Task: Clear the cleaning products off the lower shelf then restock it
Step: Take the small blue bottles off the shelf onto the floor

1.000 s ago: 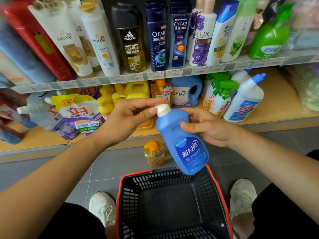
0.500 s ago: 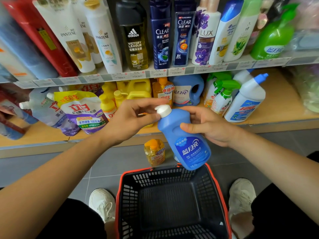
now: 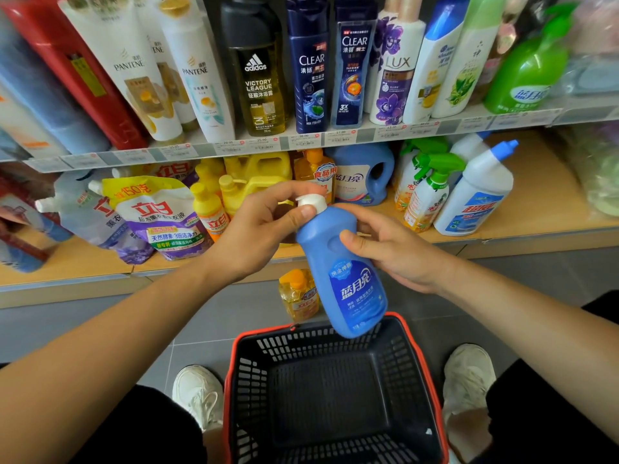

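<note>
i see blue bottle point(image 3: 345, 272) tilted over basket point(image 3: 422, 363) — left hand point(image 3: 261, 232) pinches its white cap point(image 3: 311, 202), right hand point(image 3: 395, 249) grips its shoulder, thumb in front — other fingers hidden behind.

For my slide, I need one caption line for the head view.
Left hand and right hand hold a blue bottle tilted above the basket.

One wide-angle camera rides on the person's head, facing forward and tilted steeply down. It sits close to the lower shelf point(image 3: 536, 202), with the basket point(image 3: 335, 406) on the floor directly below it.
</note>
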The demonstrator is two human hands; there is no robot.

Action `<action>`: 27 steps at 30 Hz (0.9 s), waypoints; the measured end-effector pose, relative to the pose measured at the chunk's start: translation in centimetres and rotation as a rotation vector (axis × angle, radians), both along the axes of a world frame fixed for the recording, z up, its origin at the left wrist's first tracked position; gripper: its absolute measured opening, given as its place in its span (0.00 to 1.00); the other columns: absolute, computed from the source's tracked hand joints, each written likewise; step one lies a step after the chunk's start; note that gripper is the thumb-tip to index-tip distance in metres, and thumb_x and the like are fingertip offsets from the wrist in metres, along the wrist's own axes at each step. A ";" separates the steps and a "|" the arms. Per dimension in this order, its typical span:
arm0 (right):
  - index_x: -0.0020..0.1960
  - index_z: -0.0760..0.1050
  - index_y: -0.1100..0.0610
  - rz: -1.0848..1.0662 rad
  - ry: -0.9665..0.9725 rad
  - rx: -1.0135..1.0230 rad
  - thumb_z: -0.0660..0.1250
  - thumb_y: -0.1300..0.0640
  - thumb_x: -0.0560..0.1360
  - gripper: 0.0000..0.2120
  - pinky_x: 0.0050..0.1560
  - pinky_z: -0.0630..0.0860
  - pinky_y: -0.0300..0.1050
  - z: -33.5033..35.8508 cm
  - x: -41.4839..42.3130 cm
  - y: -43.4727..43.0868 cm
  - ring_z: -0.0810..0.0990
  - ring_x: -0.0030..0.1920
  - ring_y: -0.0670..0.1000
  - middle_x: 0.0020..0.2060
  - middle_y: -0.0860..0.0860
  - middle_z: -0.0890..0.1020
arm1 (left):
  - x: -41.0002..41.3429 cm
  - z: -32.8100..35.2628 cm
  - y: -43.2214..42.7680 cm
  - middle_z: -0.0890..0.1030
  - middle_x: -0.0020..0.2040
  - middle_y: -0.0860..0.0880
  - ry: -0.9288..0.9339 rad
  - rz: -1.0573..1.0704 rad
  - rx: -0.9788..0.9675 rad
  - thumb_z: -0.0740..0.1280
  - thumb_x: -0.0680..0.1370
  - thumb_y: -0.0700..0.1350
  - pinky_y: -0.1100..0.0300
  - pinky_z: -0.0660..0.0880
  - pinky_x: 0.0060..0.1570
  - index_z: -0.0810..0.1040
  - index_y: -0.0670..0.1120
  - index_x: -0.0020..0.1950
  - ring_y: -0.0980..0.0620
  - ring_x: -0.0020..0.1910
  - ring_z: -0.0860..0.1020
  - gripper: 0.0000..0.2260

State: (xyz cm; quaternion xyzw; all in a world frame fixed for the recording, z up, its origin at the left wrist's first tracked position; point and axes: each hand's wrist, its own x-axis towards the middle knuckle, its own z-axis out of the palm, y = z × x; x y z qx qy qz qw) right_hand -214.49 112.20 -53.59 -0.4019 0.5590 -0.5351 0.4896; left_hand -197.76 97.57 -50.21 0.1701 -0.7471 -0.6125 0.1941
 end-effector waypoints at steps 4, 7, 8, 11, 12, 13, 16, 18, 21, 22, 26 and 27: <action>0.75 0.64 0.43 -0.017 0.255 -0.029 0.77 0.50 0.71 0.37 0.62 0.79 0.48 0.2 1.2 0.0 0.79 0.65 0.46 0.68 0.41 0.76 | -0.3 0.1 0.4 0.82 0.55 0.42 0.004 0.091 -0.023 0.67 0.81 0.41 0.58 0.82 0.43 0.79 0.45 0.62 0.51 0.49 0.83 0.10; 0.72 0.66 0.42 -0.090 0.366 -0.062 0.81 0.52 0.68 0.39 0.60 0.79 0.47 -0.4 1.7 -0.2 0.79 0.63 0.43 0.65 0.41 0.78 | -0.5 -0.4 0.9 0.82 0.55 0.39 0.007 0.119 -0.039 0.68 0.80 0.43 0.60 0.81 0.41 0.81 0.47 0.59 0.46 0.50 0.84 0.09; 0.71 0.68 0.41 -0.110 0.323 -0.059 0.81 0.54 0.67 0.37 0.59 0.80 0.48 -0.6 1.7 -0.1 0.81 0.61 0.45 0.63 0.43 0.80 | -0.5 -0.5 0.9 0.81 0.56 0.39 -0.003 0.115 -0.042 0.68 0.80 0.43 0.61 0.81 0.41 0.81 0.47 0.60 0.46 0.50 0.84 0.09; 0.71 0.69 0.46 -0.095 0.124 0.013 0.80 0.55 0.66 0.37 0.58 0.81 0.51 -0.8 1.3 0.1 0.84 0.57 0.51 0.56 0.50 0.85 | -0.2 -0.4 0.1 0.79 0.57 0.41 -0.034 0.047 -0.078 0.64 0.82 0.41 0.60 0.82 0.41 0.80 0.44 0.64 0.51 0.51 0.83 0.12; 0.71 0.68 0.48 -0.077 0.069 0.037 0.79 0.56 0.66 0.37 0.57 0.81 0.51 -0.7 1.1 0.1 0.85 0.56 0.53 0.55 0.52 0.86 | 0.0 -0.4 -0.2 0.79 0.56 0.42 -0.033 0.029 -0.083 0.63 0.83 0.41 0.59 0.82 0.41 0.80 0.43 0.65 0.52 0.50 0.82 0.12; 0.70 0.68 0.49 -0.056 0.022 0.050 0.78 0.56 0.66 0.36 0.56 0.81 0.50 -0.8 1.0 0.2 0.85 0.55 0.53 0.54 0.53 0.86 | 0.0 -0.3 -0.4 0.80 0.55 0.43 -0.030 0.022 -0.081 0.62 0.83 0.40 0.58 0.83 0.41 0.80 0.44 0.64 0.53 0.50 0.82 0.12; 0.68 0.71 0.50 0.001 -0.073 0.053 0.76 0.59 0.69 0.29 0.53 0.81 0.46 -0.8 1.1 0.3 0.85 0.54 0.54 0.53 0.54 0.86 | 0.1 -0.1 -0.5 0.84 0.50 0.44 -0.016 0.023 -0.047 0.60 0.85 0.42 0.56 0.83 0.40 0.82 0.43 0.60 0.54 0.48 0.81 0.12; 0.67 0.72 0.49 0.012 -0.109 0.054 0.75 0.60 0.69 0.28 0.55 0.80 0.48 -0.9 1.4 0.4 0.84 0.56 0.55 0.54 0.55 0.86 | 0.0 0.0 -0.3 0.84 0.50 0.45 -0.001 0.006 -0.039 0.61 0.83 0.45 0.59 0.82 0.39 0.82 0.43 0.58 0.55 0.48 0.81 0.11; 0.69 0.72 0.49 0.011 -0.126 0.056 0.74 0.59 0.70 0.29 0.58 0.80 0.51 -0.8 1.4 0.4 0.83 0.58 0.56 0.56 0.56 0.85 | 0.1 0.1 -0.2 0.83 0.52 0.39 0.011 -0.001 -0.054 0.66 0.78 0.47 0.58 0.82 0.38 0.82 0.45 0.57 0.52 0.48 0.82 0.11; 0.70 0.72 0.50 0.016 -0.132 0.056 0.74 0.59 0.70 0.29 0.59 0.80 0.52 -0.8 1.3 0.4 0.83 0.59 0.56 0.57 0.57 0.84 | 0.1 0.0 -0.2 0.83 0.53 0.37 0.011 0.001 -0.066 0.66 0.78 0.47 0.58 0.83 0.38 0.82 0.46 0.58 0.51 0.49 0.82 0.11; 0.71 0.71 0.51 0.010 -0.170 0.054 0.73 0.59 0.71 0.30 0.60 0.78 0.56 -0.7 1.3 0.4 0.82 0.61 0.58 0.59 0.58 0.83 | 0.3 -0.2 -0.3 0.83 0.58 0.43 0.009 -0.016 -0.087 0.64 0.82 0.39 0.60 0.82 0.42 0.76 0.44 0.69 0.53 0.53 0.82 0.15; 0.72 0.71 0.51 0.002 -0.177 0.053 0.73 0.59 0.71 0.30 0.60 0.78 0.56 -0.7 1.3 0.4 0.82 0.61 0.58 0.60 0.58 0.83 | 0.3 -0.2 -0.3 0.83 0.58 0.43 0.012 -0.017 -0.095 0.64 0.82 0.37 0.59 0.82 0.44 0.75 0.43 0.70 0.52 0.54 0.82 0.17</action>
